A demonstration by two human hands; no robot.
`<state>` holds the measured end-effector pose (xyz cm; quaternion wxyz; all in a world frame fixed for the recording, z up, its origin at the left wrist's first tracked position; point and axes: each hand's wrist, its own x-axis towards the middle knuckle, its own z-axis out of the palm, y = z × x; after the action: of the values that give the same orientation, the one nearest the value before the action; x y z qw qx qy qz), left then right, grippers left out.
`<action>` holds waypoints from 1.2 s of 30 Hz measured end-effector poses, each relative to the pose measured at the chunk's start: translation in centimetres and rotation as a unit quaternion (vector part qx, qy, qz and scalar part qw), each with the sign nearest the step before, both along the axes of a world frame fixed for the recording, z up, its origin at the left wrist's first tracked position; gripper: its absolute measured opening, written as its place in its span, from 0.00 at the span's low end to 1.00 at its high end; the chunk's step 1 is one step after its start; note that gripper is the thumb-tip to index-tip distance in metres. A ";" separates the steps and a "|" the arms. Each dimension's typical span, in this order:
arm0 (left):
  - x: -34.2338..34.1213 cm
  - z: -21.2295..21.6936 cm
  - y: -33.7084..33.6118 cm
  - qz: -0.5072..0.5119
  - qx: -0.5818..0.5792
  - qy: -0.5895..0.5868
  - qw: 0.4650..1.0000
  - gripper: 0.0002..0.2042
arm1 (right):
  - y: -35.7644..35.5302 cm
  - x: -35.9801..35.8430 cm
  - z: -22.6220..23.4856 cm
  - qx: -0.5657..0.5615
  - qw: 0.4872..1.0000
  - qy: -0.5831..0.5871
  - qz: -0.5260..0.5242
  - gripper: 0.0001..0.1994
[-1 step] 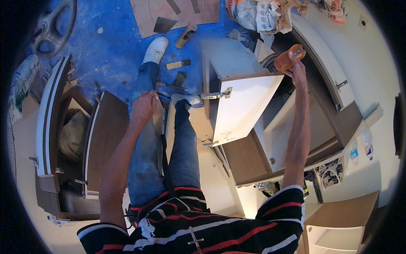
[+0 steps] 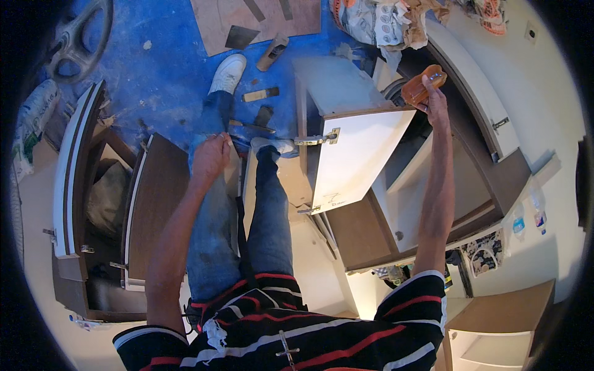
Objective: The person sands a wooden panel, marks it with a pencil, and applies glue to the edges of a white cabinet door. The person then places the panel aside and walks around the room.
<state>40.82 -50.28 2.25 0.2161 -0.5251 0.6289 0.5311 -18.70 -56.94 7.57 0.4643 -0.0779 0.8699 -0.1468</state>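
Observation:
My right hand [image 2: 435, 102] reaches out to the right over the cabinets, its fingers closed round an orange-brown, box-like thing [image 2: 416, 91] with a shiny bit on top. I cannot tell its exact kind. In front of my left knee, my left hand [image 2: 211, 154] is closed, and whatever its fingers may hold is too small to name. Between my arms an open white cabinet door [image 2: 359, 161] with metal hinges juts toward me. Past it lies the dark opening of a brown cabinet [image 2: 473, 167], below my right hand.
On the blue floor [image 2: 161, 68] lie a wooden block plane [image 2: 272, 52], a brush-like tool [image 2: 260, 94] and a dark flat plate [image 2: 241, 37]. Open cabinets with a brown door [image 2: 158, 207] stand at left. Crumpled bags [image 2: 387, 25] and a steering-wheel-shaped thing [image 2: 77, 46] lie farther off.

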 end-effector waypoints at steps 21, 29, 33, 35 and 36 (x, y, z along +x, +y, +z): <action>-0.1 -1.1 0.2 0.021 -0.012 0.019 1.000 0.10 | -0.3 13.4 -2.8 0.048 0.863 0.160 0.476 0.32; 0.3 -1.2 0.2 0.030 -0.012 0.010 0.999 0.11 | -0.8 20.0 -2.7 0.023 0.895 0.076 0.438 0.34; 0.4 -1.3 0.1 0.025 -0.019 0.025 0.999 0.11 | -0.7 17.6 -2.2 0.017 0.901 0.125 0.415 0.32; 0.2 -1.1 -0.1 0.011 -0.012 0.022 1.000 0.11 | -0.2 17.9 -2.4 -0.008 0.900 0.120 0.420 0.33; 0.1 -1.0 -0.1 0.015 -0.013 0.024 1.000 0.11 | 0.2 18.9 -2.8 -0.017 0.895 0.114 0.431 0.33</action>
<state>40.90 -50.40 1.28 0.1864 -0.5244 0.6325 0.5386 0.24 -56.76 4.74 0.3779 -0.4691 0.7957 0.0629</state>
